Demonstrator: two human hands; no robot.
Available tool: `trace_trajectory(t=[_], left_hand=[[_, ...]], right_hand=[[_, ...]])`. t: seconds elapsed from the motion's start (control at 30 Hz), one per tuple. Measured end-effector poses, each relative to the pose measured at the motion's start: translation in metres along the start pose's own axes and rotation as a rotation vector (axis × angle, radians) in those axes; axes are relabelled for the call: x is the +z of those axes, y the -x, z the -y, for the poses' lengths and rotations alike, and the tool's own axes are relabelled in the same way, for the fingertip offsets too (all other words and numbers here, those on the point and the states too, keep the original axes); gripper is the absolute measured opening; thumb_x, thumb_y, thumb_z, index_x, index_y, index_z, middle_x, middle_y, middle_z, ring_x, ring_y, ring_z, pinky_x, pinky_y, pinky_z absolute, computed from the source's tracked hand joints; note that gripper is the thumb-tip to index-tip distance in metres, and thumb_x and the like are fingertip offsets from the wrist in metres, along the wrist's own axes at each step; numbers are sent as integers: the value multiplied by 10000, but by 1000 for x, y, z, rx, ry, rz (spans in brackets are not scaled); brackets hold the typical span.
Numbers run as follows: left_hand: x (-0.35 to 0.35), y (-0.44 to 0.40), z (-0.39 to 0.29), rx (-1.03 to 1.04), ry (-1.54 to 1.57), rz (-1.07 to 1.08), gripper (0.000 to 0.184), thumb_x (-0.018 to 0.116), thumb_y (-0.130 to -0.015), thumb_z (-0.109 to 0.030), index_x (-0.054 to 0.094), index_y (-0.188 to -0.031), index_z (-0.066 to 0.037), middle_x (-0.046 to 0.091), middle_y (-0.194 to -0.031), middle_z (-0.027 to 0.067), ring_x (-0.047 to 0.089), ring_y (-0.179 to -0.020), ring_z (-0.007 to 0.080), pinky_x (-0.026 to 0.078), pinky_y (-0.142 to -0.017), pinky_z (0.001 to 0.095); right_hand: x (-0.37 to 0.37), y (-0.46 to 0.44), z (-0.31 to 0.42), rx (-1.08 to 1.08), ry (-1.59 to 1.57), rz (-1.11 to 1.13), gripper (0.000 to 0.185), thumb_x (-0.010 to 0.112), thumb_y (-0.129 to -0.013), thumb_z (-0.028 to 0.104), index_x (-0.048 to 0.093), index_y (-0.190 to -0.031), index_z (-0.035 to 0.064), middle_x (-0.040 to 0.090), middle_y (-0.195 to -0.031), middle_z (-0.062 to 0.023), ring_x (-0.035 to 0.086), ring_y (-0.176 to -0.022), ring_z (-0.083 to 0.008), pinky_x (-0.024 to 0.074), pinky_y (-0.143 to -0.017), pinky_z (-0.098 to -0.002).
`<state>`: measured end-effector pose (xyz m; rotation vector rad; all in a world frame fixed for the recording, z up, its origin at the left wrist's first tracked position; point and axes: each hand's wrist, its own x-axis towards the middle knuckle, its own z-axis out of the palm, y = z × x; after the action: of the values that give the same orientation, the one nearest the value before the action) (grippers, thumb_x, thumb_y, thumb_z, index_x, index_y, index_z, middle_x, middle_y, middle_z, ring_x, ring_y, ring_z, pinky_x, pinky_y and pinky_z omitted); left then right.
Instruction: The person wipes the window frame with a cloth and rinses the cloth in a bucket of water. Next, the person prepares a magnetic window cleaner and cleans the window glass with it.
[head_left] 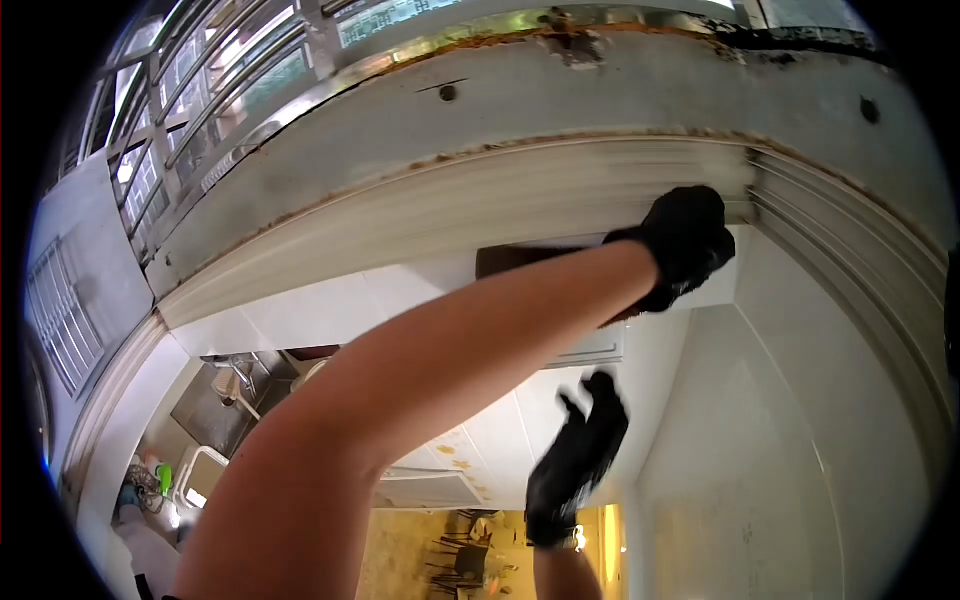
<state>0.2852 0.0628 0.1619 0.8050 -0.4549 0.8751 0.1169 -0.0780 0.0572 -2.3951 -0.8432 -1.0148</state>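
My left hand (pixel 688 245), in a black glove, is closed up against the pale grooved window or door frame (pixel 450 185). A dark brown cloth-like thing (pixel 520 260) shows behind my left wrist and below the hand. My forearm covers much of it, and the grip itself is partly hidden. Lower down, my right hand (pixel 580 455), also black-gloved and slightly blurred, is raised with thumb and fingers apart. Nothing shows in it.
A grey ledge (pixel 600 100) with rusty, chipped edges runs above the frame, with metal bars (pixel 235 90) beyond it. White wall panels (pixel 760 440) stand at right. Chairs (pixel 465 560) show in a yellow-lit area below. A metal sink (pixel 215 400) lies at lower left.
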Motion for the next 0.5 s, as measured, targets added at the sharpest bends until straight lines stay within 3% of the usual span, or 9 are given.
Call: trace_trajectory(t=[0.1,0.13,0.17,0.23,0.3,0.37,0.4,0.43,0.5], left_hand=[[37,-48,23,-4,128,86,83,577,-674,-126,570,-619,-64,593,-686,147,593,-686,284,455,-595,357],[6,-30,-21,-2,-170,89,96,576,-691,-132,597,-646,-49,627,-732,143,613,-719,264,449,-577,346],[15,-30,-29,4,-169,97,96,576,-691,-132,597,-646,-49,627,-732,143,613,-719,264,449,-577,346],[20,-35,-31,224,-184,33,121,571,-699,-137,586,-624,-43,627,-732,158,615,-692,281,452,-566,365],[11,-34,-50,138,-167,108,110,567,-708,-133,587,-660,-36,619,-728,171,608,-688,310,457,-569,384],[17,-29,-45,47,-142,183,105,564,-718,-130,587,-695,-29,612,-723,185,602,-684,339,461,-573,403],[34,-25,-21,96,31,3,87,557,-727,-109,578,-743,-26,597,-711,184,594,-682,352,465,-580,415],[32,-17,-25,145,206,-170,86,551,-737,-88,568,-790,-23,582,-699,183,586,-681,365,469,-588,426],[7,27,-42,187,-133,-211,146,565,-800,-120,572,-898,-11,620,-869,143,615,-809,311,492,-710,408]], right_hand=[[-68,43,35,275,-2,-63,251,408,-937,133,578,-1012,-36,558,-1074,-127,576,-915,-237,487,-833,-343],[-94,49,35,286,102,-91,244,412,-934,127,574,-1015,-37,554,-1059,-117,578,-889,-229,490,-816,-334],[-125,55,36,299,207,-125,238,416,-931,121,571,-1017,-38,550,-1045,-107,580,-863,-220,494,-799,-325],[-163,52,53,339,271,-235,219,433,-899,103,578,-1004,-22,553,-1017,-99,574,-853,-222,497,-765,-318],[-209,50,53,331,501,-298,222,458,-854,114,577,-1004,2,552,-1012,-99,572,-835,-237,492,-744,-320],[-251,35,78,458,937,26,294,475,-827,198,567,-1033,10,557,-1013,-100,565,-872,-240,475,-737,-314],[-246,34,89,617,671,-140,341,453,-848,279,565,-1014,2,558,-1011,-100,553,-921,-229,465,-717,-312],[-242,43,93,620,668,-146,341,453,-848,279,565,-1014,2,558,-1011,-100,553,-921,-229,465,-717,-312],[-233,73,94,295,471,-307,384,420,-870,340,570,-997,10,564,-1006,-98,538,-961,-208,465,-709,-323]])
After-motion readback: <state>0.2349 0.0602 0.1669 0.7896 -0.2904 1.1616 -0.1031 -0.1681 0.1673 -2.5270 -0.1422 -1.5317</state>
